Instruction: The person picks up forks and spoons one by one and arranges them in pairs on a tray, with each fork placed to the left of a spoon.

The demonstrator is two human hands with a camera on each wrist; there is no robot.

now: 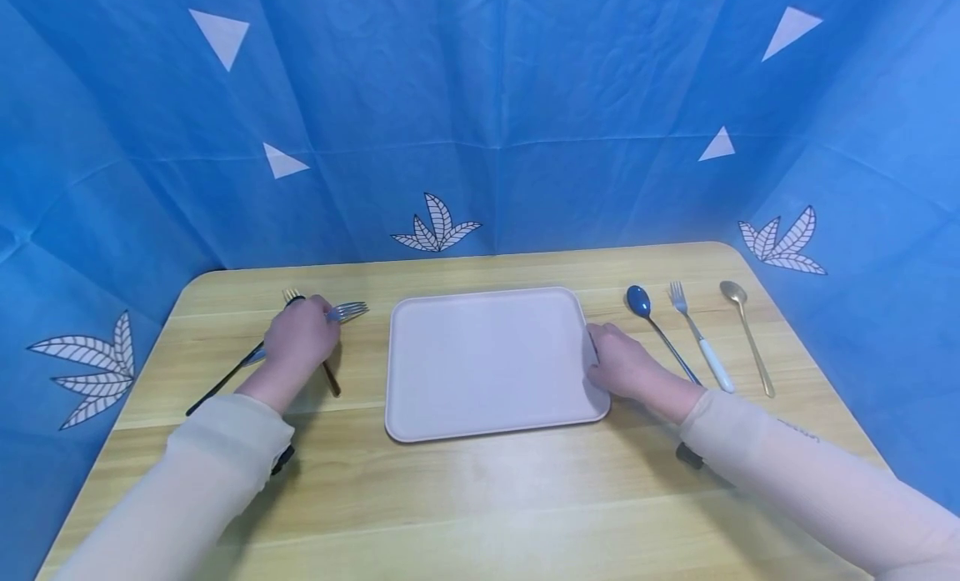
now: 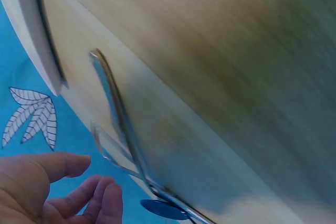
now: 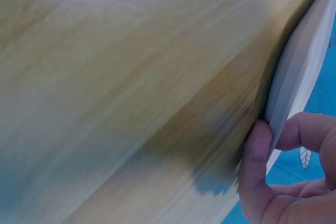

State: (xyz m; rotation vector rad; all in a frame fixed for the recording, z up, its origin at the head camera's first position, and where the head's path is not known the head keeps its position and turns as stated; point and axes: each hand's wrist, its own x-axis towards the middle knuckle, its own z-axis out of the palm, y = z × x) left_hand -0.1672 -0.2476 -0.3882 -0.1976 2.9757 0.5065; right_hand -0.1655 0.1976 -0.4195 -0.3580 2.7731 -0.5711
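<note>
A pale rectangular tray (image 1: 487,364) lies mid-table. My right hand (image 1: 626,364) pinches its right edge; in the right wrist view the thumb and fingers of that hand (image 3: 286,182) sit on both sides of the tray rim (image 3: 291,82). At the left, my left hand (image 1: 303,331) hovers over a small crossed pile of cutlery and partly covers it. From under it show a blue fork (image 1: 349,312), a brown handle (image 1: 331,379) and a long dark handle (image 1: 225,389). In the left wrist view the fingers are apart from a dark spoon (image 2: 164,209), nothing between them.
To the right of the tray lie a dark blue spoon (image 1: 639,301), a fork with a light handle (image 1: 712,360) and a gold-coloured spoon (image 1: 735,293). A blue cloth (image 1: 495,106) with leaf and triangle prints hangs behind and beside the wooden table (image 1: 480,506).
</note>
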